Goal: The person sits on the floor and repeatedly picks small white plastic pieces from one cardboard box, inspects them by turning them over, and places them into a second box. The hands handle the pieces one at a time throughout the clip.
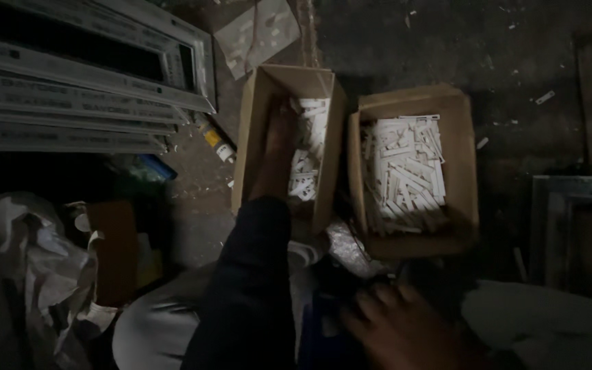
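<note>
The left hand [277, 154], in a dark sleeve, reaches into the left cardboard box [258, 123] and rests among small white plastic strips [307, 154]; whether its fingers grip any cannot be told. The right hand [405, 329] hangs low and blurred, fingers loosely curled, holding nothing visible. Just beside stands a second cardboard box [460, 137] full of strips, both on the dirty floor [447, 48]. White window frame profiles [70, 82] lie at upper left.
</note>
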Demonstrator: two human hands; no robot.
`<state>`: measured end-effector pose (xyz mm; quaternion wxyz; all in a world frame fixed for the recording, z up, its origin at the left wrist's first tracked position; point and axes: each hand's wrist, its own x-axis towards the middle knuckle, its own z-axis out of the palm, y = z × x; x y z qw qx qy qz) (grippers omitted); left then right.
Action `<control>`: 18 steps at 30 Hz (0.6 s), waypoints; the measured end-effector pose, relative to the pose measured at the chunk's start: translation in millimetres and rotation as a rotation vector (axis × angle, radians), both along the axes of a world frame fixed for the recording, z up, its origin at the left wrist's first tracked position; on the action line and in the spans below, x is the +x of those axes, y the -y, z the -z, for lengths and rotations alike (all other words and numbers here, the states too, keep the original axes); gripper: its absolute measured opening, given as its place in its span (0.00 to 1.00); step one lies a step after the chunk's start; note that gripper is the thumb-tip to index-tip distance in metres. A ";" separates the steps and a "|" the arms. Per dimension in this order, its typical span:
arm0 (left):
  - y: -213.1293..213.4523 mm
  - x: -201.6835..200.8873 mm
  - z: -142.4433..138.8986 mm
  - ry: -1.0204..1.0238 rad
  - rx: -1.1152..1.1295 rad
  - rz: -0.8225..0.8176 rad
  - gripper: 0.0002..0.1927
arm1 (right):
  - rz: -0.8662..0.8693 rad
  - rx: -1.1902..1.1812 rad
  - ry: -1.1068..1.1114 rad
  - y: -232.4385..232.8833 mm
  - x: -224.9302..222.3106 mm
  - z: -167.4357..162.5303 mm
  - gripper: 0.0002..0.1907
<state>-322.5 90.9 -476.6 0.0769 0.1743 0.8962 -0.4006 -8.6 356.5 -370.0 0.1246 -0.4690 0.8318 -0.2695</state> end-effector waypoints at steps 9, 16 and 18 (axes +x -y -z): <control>6.4 41.4 -26.4 0.008 0.494 0.146 0.38 | -0.038 0.321 0.290 7.2 -48.1 -55.4 0.30; 12.2 126.2 -139.6 0.181 1.316 0.260 0.51 | 0.359 0.396 0.268 -4.5 -76.7 -100.6 0.18; 17.8 163.3 -176.3 0.323 1.368 -0.222 0.53 | 0.481 0.096 0.171 -4.4 -75.5 -108.2 0.16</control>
